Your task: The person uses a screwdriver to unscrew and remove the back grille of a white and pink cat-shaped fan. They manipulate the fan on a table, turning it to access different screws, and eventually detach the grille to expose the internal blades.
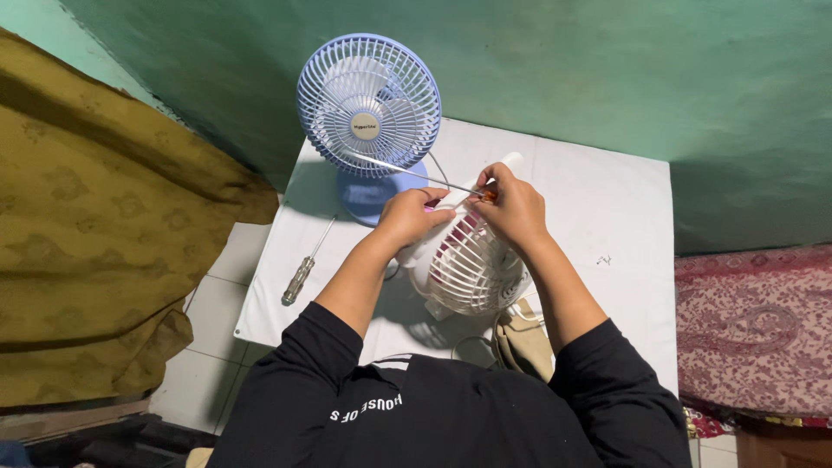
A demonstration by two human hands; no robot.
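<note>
Both hands cover the top of the white fan (472,264), and the red patterned cloth (754,329) runs off the right edge.

A home room, green painted wall (607,69), white tiled floor (204,347), mustard patterned cloth (95,217) draped left, maroon paisley bedding (754,329) right, white sheet (607,225) spread as a makeshift worktop

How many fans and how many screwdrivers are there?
Fans: 2, a blue plastic table fan and a white plastic fan under both hands.
Screwdrivers: 2, a clear-handled one lying on the white sheet, a long thin one in the hands.
Total: 4
</note>
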